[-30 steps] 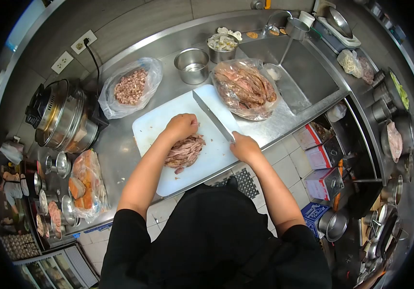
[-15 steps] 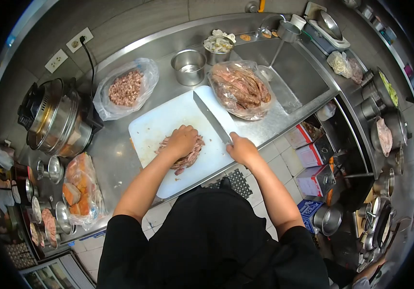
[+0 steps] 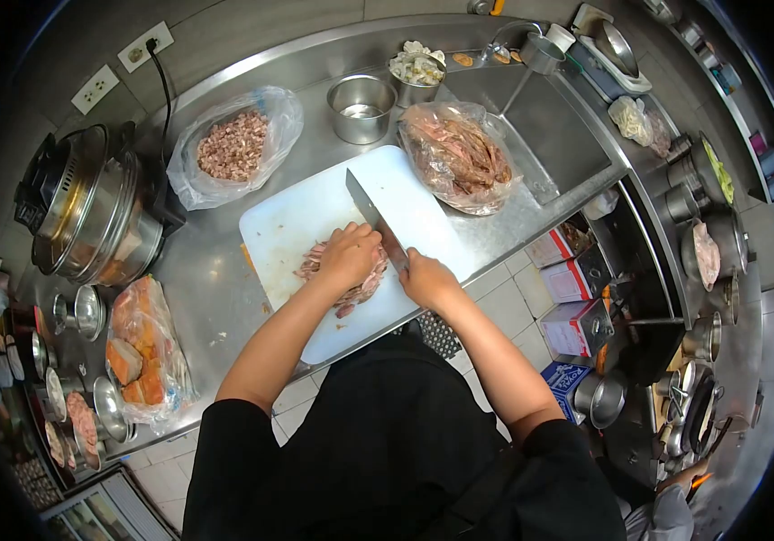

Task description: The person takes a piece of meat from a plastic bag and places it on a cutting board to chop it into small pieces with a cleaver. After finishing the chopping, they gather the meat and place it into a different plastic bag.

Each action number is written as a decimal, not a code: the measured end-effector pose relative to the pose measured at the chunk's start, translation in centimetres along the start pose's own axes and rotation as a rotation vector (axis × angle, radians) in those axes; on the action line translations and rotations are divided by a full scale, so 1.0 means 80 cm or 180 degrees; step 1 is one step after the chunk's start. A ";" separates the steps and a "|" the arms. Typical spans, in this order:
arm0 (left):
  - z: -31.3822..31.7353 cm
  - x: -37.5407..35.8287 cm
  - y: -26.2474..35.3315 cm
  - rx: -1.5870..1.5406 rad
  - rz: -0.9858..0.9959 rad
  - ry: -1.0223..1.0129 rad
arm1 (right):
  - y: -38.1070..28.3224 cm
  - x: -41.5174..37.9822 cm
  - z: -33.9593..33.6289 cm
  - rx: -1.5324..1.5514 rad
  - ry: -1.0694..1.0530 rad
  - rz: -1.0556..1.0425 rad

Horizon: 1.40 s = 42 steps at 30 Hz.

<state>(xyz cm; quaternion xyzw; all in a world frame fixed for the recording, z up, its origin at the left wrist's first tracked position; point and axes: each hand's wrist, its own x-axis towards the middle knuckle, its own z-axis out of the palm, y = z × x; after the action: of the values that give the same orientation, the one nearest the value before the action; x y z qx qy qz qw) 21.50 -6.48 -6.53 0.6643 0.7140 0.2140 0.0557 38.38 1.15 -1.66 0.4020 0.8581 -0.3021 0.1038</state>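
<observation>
My left hand (image 3: 351, 257) presses down on a pile of sliced meat (image 3: 364, 290) in the middle of a white cutting board (image 3: 292, 216), its fingers curled over the slices. In my right hand (image 3: 429, 281) is the handle of a long kitchen knife (image 3: 370, 209). The blade points away from me and lies right beside the left fingers, at the pile's right edge. Whether the edge touches the meat is hidden by the fingers. Behind the board, to the right, is a clear plastic bag of large meat pieces (image 3: 459, 162).
Diced meat (image 3: 233, 149) fills an open plastic bag at back left, near a steel pot (image 3: 359, 113). A sink (image 3: 554, 135) lies at back right. A glass-bowled cooker (image 3: 89, 216) and a bag of orange-brown chunks (image 3: 143, 361) stand left. Another person's arm (image 3: 684, 473) shows at lower right.
My right hand has brought the knife left, from the bare right part of the board to against the left fingers. The left hand stays on the meat, and the view has shifted slightly.
</observation>
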 end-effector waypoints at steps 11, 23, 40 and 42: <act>0.003 -0.002 0.001 -0.0071 -0.0159 0.0181 | -0.001 -0.018 0.003 0.0256 -0.0037 -0.0047; 0.002 -0.009 -0.004 -0.0153 -0.0428 0.0253 | 0.005 -0.033 -0.061 0.0108 0.0596 -0.0167; -0.005 -0.008 0.006 -0.0078 -0.0466 0.0456 | -0.011 -0.004 -0.034 0.0386 -0.0011 0.0089; -0.007 -0.010 0.005 -0.0092 -0.0482 0.0355 | -0.019 -0.009 -0.044 0.0532 -0.0052 0.0196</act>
<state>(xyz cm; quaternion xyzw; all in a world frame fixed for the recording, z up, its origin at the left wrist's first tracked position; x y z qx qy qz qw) 21.72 -7.41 -6.02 0.5945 0.7611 0.2560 0.0414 37.91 2.09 2.10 0.4330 0.8163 -0.3726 0.0861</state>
